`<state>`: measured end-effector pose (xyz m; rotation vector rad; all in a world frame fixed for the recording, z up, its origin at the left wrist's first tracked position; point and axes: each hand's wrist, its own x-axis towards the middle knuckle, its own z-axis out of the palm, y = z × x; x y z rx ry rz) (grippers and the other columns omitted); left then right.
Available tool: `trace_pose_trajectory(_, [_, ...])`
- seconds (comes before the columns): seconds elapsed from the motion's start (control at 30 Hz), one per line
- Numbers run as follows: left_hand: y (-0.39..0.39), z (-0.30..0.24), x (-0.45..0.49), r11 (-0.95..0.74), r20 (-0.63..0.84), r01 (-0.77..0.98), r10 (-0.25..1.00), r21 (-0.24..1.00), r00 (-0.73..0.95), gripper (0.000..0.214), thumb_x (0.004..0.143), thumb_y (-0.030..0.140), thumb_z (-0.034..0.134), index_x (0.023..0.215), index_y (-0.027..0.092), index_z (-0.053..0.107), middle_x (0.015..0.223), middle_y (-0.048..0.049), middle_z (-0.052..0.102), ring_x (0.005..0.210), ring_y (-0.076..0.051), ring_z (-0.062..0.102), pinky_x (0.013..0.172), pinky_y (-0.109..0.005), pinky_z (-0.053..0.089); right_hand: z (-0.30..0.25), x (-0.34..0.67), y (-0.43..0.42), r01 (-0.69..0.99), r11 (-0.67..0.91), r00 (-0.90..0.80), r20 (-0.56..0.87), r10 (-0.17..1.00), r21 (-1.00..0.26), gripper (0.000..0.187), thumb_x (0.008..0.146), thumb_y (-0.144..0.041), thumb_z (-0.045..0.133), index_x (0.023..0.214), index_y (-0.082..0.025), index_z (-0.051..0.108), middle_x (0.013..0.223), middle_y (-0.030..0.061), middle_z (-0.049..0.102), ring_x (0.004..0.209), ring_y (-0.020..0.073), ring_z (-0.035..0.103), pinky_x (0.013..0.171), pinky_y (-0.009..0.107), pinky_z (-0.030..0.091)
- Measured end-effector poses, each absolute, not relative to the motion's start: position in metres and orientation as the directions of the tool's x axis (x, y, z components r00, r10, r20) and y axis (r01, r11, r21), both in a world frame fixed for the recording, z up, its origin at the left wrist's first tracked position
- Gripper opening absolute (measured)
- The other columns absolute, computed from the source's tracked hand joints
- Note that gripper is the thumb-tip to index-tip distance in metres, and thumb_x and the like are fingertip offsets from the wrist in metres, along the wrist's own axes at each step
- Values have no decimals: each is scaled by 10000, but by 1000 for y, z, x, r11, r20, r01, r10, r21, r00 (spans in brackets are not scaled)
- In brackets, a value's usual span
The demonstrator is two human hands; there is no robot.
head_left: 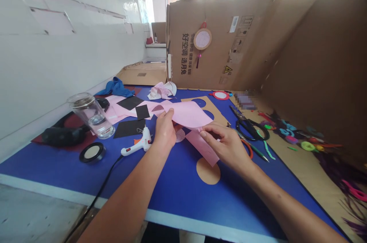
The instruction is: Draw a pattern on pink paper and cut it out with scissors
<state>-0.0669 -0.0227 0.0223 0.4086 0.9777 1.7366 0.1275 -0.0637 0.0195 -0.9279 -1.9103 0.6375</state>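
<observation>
Pink paper [186, 115] gripped at frame center, left hand [164, 130] clasping its edge, right hand [225, 147] pinching a lower flap, both just above the blue surface [183, 193].

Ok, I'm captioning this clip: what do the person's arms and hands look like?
The left hand and right hand are bare, as are the forearms: no gloves, sleeves, watch or rings show. They leave the frame at the bottom, so anything worn higher up is hidden.
</observation>
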Motion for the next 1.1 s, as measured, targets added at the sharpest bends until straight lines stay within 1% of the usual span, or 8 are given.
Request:
trace_pose_trajectory(0.07, [-22, 21, -68, -167, -126, -595, 899, 786, -418, 51, 938, 185, 743, 927, 186, 694, 845, -41, 779, 795, -202, 769, 850, -350, 632, 19, 128, -64, 347, 602, -375, 481, 792, -719, 248, 1056, -437, 698, 944, -253, 821, 931, 50, 803, 855, 236, 716, 735, 352, 514])
trace_pose_trajectory(0.17, [-25, 22, -69, -308, 80, -447, 885, 840, -459, 57, 940, 197, 745, 996, 206, 739, 919, -31, 797, 934, -222, 784, 930, -341, 615, 17, 129, -64, 368, 575, -344, 467, 814, -731, 265, 1059, -469, 688, 992, -253, 826, 1001, 64, 820, 855, 234, 725, 731, 357, 535])
trace_pose_trajectory(0.3, [-42, 36, -68, -492, 335, -249, 811, 834, -479, 273, 917, 148, 789, 1162, 270, 792, 1294, -63, 811, 1382, -267, 677, 1134, -328, 529, 19, 129, -62, 323, 494, -168, 465, 869, -807, 341, 1000, -542, 751, 1153, -242, 806, 1166, 100, 816, 890, 243, 753, 733, 363, 598])
trace_pose_trajectory(0.37, [-53, 44, -64, -541, 419, -161, 779, 825, -467, 332, 909, 123, 792, 1208, 266, 810, 1415, -88, 776, 1484, -292, 607, 1194, -326, 481, 23, 128, -62, 256, 464, -129, 446, 886, -848, 420, 965, -579, 788, 1217, -243, 786, 1236, 116, 806, 995, 272, 775, 809, 394, 635])
trace_pose_trajectory(0.5, [-72, 56, -52, -531, 504, -47, 826, 846, -252, 367, 895, 106, 775, 1195, 301, 853, 1368, -89, 807, 1409, -318, 673, 1231, -400, 478, 37, 129, -65, 29, 422, -114, 416, 902, -906, 586, 911, -678, 819, 1323, -270, 734, 1336, 127, 778, 1165, 323, 779, 913, 452, 670])
trace_pose_trajectory(0.63, [-76, 52, -40, -550, 554, 69, 827, 832, -91, 336, 850, 158, 848, 1105, 374, 880, 1427, -63, 781, 1469, -362, 628, 1296, -511, 416, 43, 130, -67, -84, 418, -63, 424, 903, -904, 564, 869, -712, 845, 1184, -252, 765, 1201, 112, 815, 1075, 313, 798, 868, 447, 701])
trace_pose_trajectory(0.87, [-60, 23, -39, -658, 716, 447, 696, 606, 53, 471, 989, 191, 683, 1374, 435, 799, 1593, -32, 664, 1526, -383, 569, 1312, -582, 360, 28, 132, -58, -295, 255, -8, 270, 963, -921, 416, 895, -587, 879, 1090, -229, 801, 1090, 93, 843, 958, 275, 828, 822, 404, 699])
trace_pose_trajectory(1.1, [-55, 17, -40, -631, 734, 619, 667, 467, 127, 493, 1048, 186, 586, 1442, 431, 753, 1662, -41, 592, 1589, -396, 493, 1332, -638, 264, 27, 136, -51, -334, 202, 74, 188, 979, -921, 425, 820, -575, 948, 954, -201, 797, 917, 73, 828, 855, 256, 836, 722, 331, 676])
